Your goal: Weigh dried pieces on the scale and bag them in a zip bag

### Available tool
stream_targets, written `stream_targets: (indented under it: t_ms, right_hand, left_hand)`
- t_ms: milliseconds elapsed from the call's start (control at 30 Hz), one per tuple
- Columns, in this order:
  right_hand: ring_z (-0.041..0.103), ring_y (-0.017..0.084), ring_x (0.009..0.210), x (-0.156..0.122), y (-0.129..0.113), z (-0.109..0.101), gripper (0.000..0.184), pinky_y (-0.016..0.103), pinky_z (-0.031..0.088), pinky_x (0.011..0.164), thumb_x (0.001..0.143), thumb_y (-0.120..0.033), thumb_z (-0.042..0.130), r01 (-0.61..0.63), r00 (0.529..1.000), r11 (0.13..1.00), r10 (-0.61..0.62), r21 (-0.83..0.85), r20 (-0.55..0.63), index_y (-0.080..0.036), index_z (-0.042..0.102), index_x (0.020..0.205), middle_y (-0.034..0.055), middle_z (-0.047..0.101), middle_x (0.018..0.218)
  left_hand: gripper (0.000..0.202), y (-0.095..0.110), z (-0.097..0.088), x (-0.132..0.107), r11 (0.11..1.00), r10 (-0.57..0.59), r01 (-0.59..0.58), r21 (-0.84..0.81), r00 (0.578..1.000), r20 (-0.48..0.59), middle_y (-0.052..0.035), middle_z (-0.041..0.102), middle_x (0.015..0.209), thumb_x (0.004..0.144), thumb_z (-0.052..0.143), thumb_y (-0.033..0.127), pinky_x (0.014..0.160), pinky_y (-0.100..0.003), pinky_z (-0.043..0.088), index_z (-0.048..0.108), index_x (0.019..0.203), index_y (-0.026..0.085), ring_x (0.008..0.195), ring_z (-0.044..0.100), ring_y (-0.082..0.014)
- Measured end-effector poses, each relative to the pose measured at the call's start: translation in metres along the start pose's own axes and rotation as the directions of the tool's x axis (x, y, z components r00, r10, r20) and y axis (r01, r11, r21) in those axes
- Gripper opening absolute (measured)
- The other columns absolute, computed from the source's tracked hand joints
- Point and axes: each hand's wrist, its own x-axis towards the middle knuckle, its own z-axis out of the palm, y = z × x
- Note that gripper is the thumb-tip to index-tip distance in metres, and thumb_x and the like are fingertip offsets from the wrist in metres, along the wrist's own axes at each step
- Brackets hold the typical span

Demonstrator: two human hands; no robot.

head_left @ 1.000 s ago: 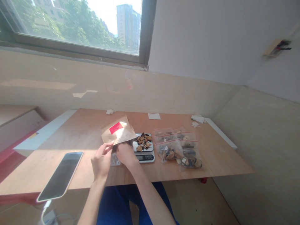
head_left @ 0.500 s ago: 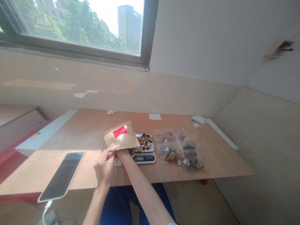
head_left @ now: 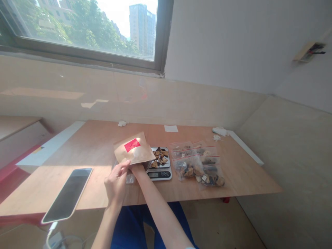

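Note:
A kraft paper pouch (head_left: 133,149) with a red label hangs in the air, held between my hands. My left hand (head_left: 116,183) pinches its lower edge with the fingertips. My right hand (head_left: 138,169) sits at the pouch's lower right corner, its fingers hidden behind the paper. Below them lies a clear plastic bag (head_left: 130,178), mostly covered. Just to the right stands a kitchen scale (head_left: 159,174) with brown dried slices (head_left: 159,158) on its plate. The pouch's corner overlaps the plate's left edge.
A smartphone (head_left: 67,195) lies on the plywood table (head_left: 88,145) at the left. Several zip bags of dried slices (head_left: 197,167) lie right of the scale. A white paper slip (head_left: 171,128) and tissue scraps (head_left: 220,131) sit near the wall.
The pouch has swung from a steep tilt to a flatter position and shifted slightly right, nearer the scale. My hands have moved with it.

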Motion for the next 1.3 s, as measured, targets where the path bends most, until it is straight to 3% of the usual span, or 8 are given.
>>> stream_targets:
  t_ms: [167, 400, 633, 733, 800, 900, 1000, 1300]
  right_hand:
    - [0.048, 0.026, 0.117, -0.023, -0.011, -0.033, 0.024, 0.038, 0.032, 0.103, 0.085, -0.01, 0.047, 0.101, 0.995, 0.995, -0.101, -0.017, -0.007, -0.008, 0.059, 0.105, 0.0124, 0.057, 0.122]
    - [0.05, 0.014, 0.116, -0.145, -0.009, -0.106, 0.031, 0.028, 0.037, 0.1, 0.094, -0.024, 0.035, 0.337, 0.932, 0.889, -0.269, 0.31, -0.241, -0.023, 0.055, 0.117, 0.0026, 0.058, 0.121]
    - [0.056, 0.015, 0.106, -0.187, 0.032, -0.131, 0.031, 0.028, 0.042, 0.093, 0.094, -0.032, 0.035, 0.073, 0.962, 0.883, 0.06, 0.463, -0.267, -0.025, 0.062, 0.107, 0.0019, 0.064, 0.11]
    - [0.056, 0.016, 0.107, -0.185, 0.045, -0.128, 0.032, 0.03, 0.041, 0.094, 0.094, -0.032, 0.034, 0.032, 0.955, 0.888, 0.109, 0.458, -0.277, -0.024, 0.062, 0.108, 0.0031, 0.064, 0.112]
    - [0.057, 0.017, 0.107, -0.185, 0.051, -0.126, 0.032, 0.031, 0.041, 0.094, 0.093, -0.033, 0.035, 0.016, 0.957, 0.886, 0.12, 0.463, -0.262, -0.024, 0.062, 0.11, 0.0036, 0.064, 0.113]
    - [0.057, 0.018, 0.106, -0.185, 0.056, -0.122, 0.032, 0.032, 0.042, 0.093, 0.092, -0.034, 0.036, -0.017, 0.957, 0.885, 0.15, 0.465, -0.25, -0.025, 0.062, 0.109, 0.0042, 0.064, 0.112]
    - [0.058, 0.019, 0.105, -0.185, 0.06, -0.119, 0.032, 0.033, 0.042, 0.092, 0.092, -0.034, 0.037, -0.054, 0.959, 0.885, 0.175, 0.462, -0.224, -0.025, 0.062, 0.108, 0.0042, 0.064, 0.112]
    - [0.062, 0.019, 0.092, -0.164, 0.063, -0.089, 0.031, 0.029, 0.044, 0.08, 0.091, -0.035, 0.037, -0.107, 0.977, 0.874, 0.182, 0.473, -0.115, -0.021, 0.063, 0.102, 0.0056, 0.067, 0.102]
  left_hand:
    - [0.023, 0.014, -0.001, 0.018, 0.995, 0.01, -0.009, 0.103, 1.0, -0.014, 0.0004, 0.072, 0.085, 0.078, 0.053, 0.039, 0.058, -0.023, 0.047, 0.069, 0.084, 0.025, 0.077, 0.067, -0.0168]
    - [0.018, 0.032, 0.016, 0.08, 0.978, 0.172, -0.164, 0.129, 0.984, -0.054, -0.0016, 0.067, 0.091, 0.081, 0.052, 0.027, 0.078, -0.027, 0.046, 0.066, 0.091, 0.021, 0.086, 0.061, -0.0165]
    - [0.053, 0.04, 0.031, 0.132, 0.979, 0.197, -0.173, 0.112, 0.942, -0.271, -0.0268, 0.028, 0.132, 0.09, 0.038, 0.033, 0.108, -0.043, 0.02, 0.029, 0.125, -0.007, 0.13, 0.024, -0.0243]
    - [0.053, 0.027, 0.033, 0.114, 0.984, 0.16, -0.129, 0.12, 0.942, -0.294, -0.0292, 0.021, 0.133, 0.092, 0.03, 0.032, 0.109, -0.042, 0.016, 0.023, 0.126, -0.009, 0.133, 0.017, -0.0242]
    - [0.044, 0.009, 0.036, 0.087, 0.987, 0.118, -0.088, 0.135, 0.967, -0.227, -0.0236, 0.036, 0.124, 0.09, 0.033, 0.033, 0.105, -0.04, 0.027, 0.038, 0.118, 0.0, 0.124, 0.034, -0.0239]
    - [0.031, -0.021, 0.041, 0.041, 0.943, -0.204, 0.136, 0.304, 0.957, 0.205, -0.0142, 0.049, 0.109, 0.086, 0.035, 0.037, 0.089, -0.037, 0.043, 0.049, 0.102, 0.015, 0.098, 0.057, -0.0215]
    - [0.033, -0.041, 0.045, 0.008, 0.905, -0.293, 0.164, 0.393, 0.91, 0.294, -0.0131, 0.056, 0.088, 0.077, 0.048, 0.045, 0.078, -0.044, 0.045, 0.052, 0.09, 0.015, 0.087, 0.06, -0.0291]
    - [0.02, -0.025, 0.034, 0.007, 0.932, -0.282, 0.147, 0.331, 0.868, 0.408, -0.0033, 0.058, 0.061, 0.082, 0.038, 0.036, 0.058, -0.028, 0.042, 0.046, 0.072, 0.022, 0.061, 0.059, -0.0198]
